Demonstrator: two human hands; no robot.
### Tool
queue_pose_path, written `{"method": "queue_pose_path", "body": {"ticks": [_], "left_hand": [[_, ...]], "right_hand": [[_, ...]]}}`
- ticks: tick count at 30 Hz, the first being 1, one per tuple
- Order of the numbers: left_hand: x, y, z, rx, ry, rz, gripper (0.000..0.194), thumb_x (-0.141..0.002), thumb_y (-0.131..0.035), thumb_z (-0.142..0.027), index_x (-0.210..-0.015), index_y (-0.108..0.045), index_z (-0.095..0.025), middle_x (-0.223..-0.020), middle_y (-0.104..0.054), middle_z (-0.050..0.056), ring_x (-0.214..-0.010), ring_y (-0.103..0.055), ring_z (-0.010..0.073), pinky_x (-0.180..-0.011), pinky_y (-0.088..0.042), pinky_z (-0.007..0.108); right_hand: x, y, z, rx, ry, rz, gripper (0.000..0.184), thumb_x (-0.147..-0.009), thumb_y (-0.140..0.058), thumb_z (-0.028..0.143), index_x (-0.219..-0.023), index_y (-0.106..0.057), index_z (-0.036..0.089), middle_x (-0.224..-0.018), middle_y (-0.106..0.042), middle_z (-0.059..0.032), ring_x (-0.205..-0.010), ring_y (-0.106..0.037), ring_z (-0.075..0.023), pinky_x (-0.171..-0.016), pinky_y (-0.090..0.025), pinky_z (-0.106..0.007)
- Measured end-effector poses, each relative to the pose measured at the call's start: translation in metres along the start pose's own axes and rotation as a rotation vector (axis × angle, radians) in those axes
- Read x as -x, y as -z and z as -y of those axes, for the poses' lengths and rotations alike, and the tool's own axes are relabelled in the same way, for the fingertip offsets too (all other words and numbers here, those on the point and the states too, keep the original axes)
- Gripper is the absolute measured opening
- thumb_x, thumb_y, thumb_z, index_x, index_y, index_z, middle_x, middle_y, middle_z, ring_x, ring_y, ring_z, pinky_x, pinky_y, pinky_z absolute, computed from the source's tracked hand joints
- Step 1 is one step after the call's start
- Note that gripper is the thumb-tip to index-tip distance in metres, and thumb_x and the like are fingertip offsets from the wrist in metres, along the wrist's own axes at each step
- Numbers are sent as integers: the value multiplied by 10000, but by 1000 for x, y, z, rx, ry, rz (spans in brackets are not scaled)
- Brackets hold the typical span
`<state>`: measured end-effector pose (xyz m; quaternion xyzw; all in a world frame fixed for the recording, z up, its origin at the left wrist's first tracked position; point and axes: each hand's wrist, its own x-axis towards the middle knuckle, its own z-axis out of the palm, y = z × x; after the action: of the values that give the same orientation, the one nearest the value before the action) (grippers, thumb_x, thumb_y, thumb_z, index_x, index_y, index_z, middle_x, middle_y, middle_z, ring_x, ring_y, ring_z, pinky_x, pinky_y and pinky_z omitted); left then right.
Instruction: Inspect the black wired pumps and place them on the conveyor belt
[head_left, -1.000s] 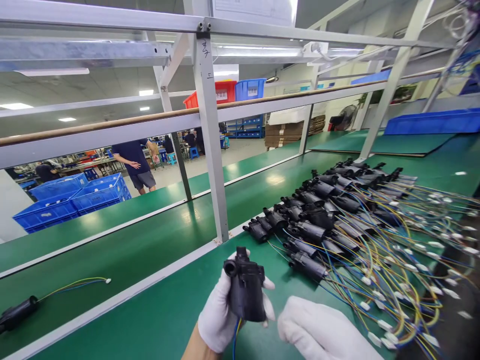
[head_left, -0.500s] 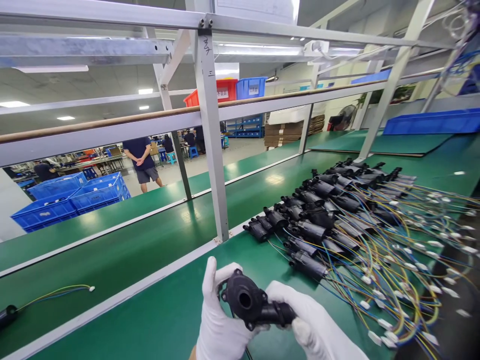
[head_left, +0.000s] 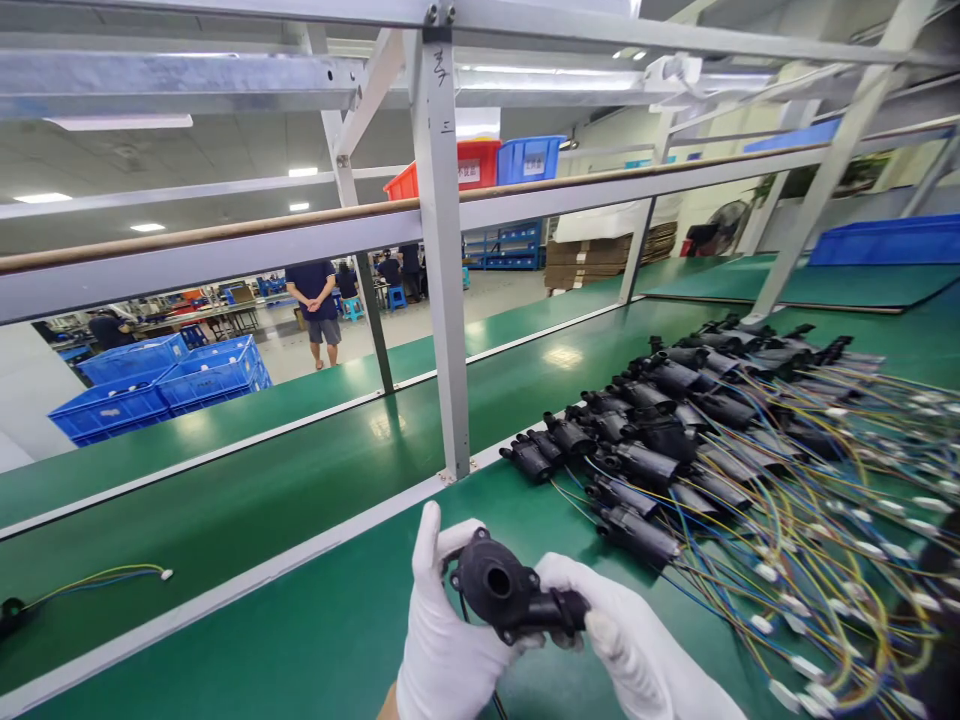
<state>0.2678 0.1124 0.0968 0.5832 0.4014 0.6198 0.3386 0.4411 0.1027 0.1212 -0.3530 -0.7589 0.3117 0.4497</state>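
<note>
Gripping a black pump-like unit (head_left: 517, 605) in midair over the near green bench (head_left: 315, 632), holed face toward the camera: cupping the body with the left hand (head_left: 450, 645), clasping the side spout with the right hand (head_left: 630, 630). With room at left over the bench, up to a white rail (head_left: 247, 584). Blocked just ahead by a grey post (head_left: 442, 300). Crowded at right, near the right hand, by heaped black units (head_left: 645, 463) and tangled wires (head_left: 787, 560). Beyond the rail, onto a green strip (head_left: 225, 510) bearing another unit (head_left: 10, 617), cut off at the left margin.
</note>
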Motion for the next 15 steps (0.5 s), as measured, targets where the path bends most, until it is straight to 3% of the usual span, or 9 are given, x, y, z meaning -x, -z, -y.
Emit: {"method": "queue_pose_path", "body": {"ticks": [5,7,9,12,15], "left_hand": [[0,3,3,-210,-139,52,1178,-642,-827,-163,-1509,-43,-311,-1242,-604,89,-1067,-662,237,-941,-529,372],[-1,10,1,-288,-255,100,1140,-711,-786,-180,-1522,0,-333,-1354,-543,119,-1199,-606,266,-1021,-500,414],[-4,22,-1,-383,-356,148,1085,-766,-738,-197,-1534,17,-328,-1516,-387,155,-1376,-449,312,-1130,-405,484],[-11,45,2,-502,-293,137,1012,-816,-708,-256,-1540,-3,-315,-1612,-224,151,-1481,-264,326,-1189,-306,543],[-17,65,15,-568,-168,81,920,-844,-675,-271,-1531,-65,-326,-1584,-309,119,-1469,-300,299,-1188,-295,570]], "right_hand": [[-7,-4,-6,128,-101,-37,581,-932,-364,735,-741,-553,220,-632,-587,-8,-551,-543,-166,-514,-435,-258],[-11,0,-7,168,-25,-23,543,-955,-379,680,-790,-604,215,-667,-635,-29,-572,-579,-175,-535,-468,-263],[-13,6,-6,160,126,43,471,-963,-433,617,-859,-649,213,-744,-679,-54,-624,-617,-185,-581,-503,-271],[-13,15,-6,61,256,170,370,-968,-506,540,-907,-688,224,-850,-712,-76,-734,-667,-204,-677,-536,-285],[-14,11,-7,-174,119,132,365,-929,-582,572,-918,-706,229,-854,-723,-75,-758,-687,-217,-692,-550,-300]]}}
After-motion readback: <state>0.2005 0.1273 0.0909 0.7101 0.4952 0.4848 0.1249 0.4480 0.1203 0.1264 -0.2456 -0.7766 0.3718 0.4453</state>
